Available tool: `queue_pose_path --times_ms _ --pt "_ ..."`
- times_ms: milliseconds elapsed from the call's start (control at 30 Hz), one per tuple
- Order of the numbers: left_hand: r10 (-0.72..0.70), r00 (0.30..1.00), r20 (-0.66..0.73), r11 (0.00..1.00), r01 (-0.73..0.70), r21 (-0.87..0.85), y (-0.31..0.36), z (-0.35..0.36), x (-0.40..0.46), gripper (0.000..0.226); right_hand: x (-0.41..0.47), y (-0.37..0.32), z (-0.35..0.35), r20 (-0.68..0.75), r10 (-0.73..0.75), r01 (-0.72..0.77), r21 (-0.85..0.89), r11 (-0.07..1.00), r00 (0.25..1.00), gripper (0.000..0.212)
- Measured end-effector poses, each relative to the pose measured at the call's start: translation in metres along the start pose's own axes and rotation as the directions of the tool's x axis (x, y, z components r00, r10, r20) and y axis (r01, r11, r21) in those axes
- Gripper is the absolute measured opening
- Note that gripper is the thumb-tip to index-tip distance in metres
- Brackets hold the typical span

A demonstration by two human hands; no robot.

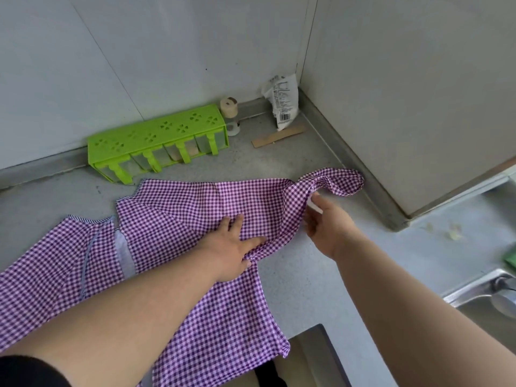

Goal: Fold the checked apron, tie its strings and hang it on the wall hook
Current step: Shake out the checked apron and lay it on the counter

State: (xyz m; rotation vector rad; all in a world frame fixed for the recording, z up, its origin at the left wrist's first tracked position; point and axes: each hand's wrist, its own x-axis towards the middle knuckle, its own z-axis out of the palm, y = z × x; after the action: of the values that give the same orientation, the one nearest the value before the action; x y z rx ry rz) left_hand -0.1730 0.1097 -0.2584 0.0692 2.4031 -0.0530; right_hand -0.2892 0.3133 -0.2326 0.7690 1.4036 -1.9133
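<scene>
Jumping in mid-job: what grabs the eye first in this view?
The purple-and-white checked cloth apron dominates, spread over the grey countertop with its near edge hanging off. The left hand presses flat on its middle while the right hand lifts its bunched right end. Behind it, a bright green plastic spice rack stands against the wall.

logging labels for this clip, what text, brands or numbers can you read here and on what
White packet in the counter corner: printed lines and a barcode, all too small and blurred to read.
Small jar beside the green spice rack: no legible label.
Checked apron: no text.
Nothing else carries writing.
</scene>
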Motion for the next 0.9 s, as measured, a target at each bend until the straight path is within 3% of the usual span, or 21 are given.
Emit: queue_pose_path --times_ms 67,133,367,533,633,733,833,900 --pt "-0.005 1.000 -0.001 1.000 0.005 -0.001 0.001 0.000 0.000 0.069 -0.001 0.003 0.002 0.005 0.016 -0.015 -0.155 0.988 1.000 0.034" --pt "-0.007 1.000 0.002 1.000 0.007 -0.008 0.002 0.001 0.000 0.070 0.000 0.007 0.004 0.014 0.006 -0.003 -0.200 0.980 1.000 0.039" --pt "-0.009 1.000 0.024 1.000 0.009 -0.009 0.001 -0.002 -0.001 0.071 0.002 0.001 0.017 0.116 -0.073 0.085 -0.099 0.991 0.991 0.039" --pt "0.000 1.000 0.007 0.999 0.000 -0.037 0.000 0.002 0.000 0.070 -0.009 -0.017 0.030 -0.016 -0.141 0.142 0.051 0.989 0.990 0.036" --pt "0.000 1.000 0.007 1.000 0.000 -0.026 -0.001 0.003 0.000 0.071 -0.023 -0.027 0.035 -0.070 -0.429 0.415 -0.155 0.896 0.900 0.021" --pt "0.001 1.000 0.010 1.000 -0.001 -0.009 -0.001 0.002 0.001 0.071 -0.037 -0.031 0.029 0.010 -0.717 0.629 -0.486 0.606 0.697 0.031" --pt "-0.001 1.000 0.011 1.000 0.001 -0.009 -0.001 0.001 0.001 0.071 -0.036 -0.027 0.015 0.063 -0.769 0.651 -0.579 0.492 0.637 0.050" --pt "-0.001 1.000 0.011 1.000 0.002 -0.016 -0.001 0.001 0.001 0.072 -0.028 -0.026 0.002 -0.001 -0.755 0.618 -0.575 0.537 0.655 0.069"
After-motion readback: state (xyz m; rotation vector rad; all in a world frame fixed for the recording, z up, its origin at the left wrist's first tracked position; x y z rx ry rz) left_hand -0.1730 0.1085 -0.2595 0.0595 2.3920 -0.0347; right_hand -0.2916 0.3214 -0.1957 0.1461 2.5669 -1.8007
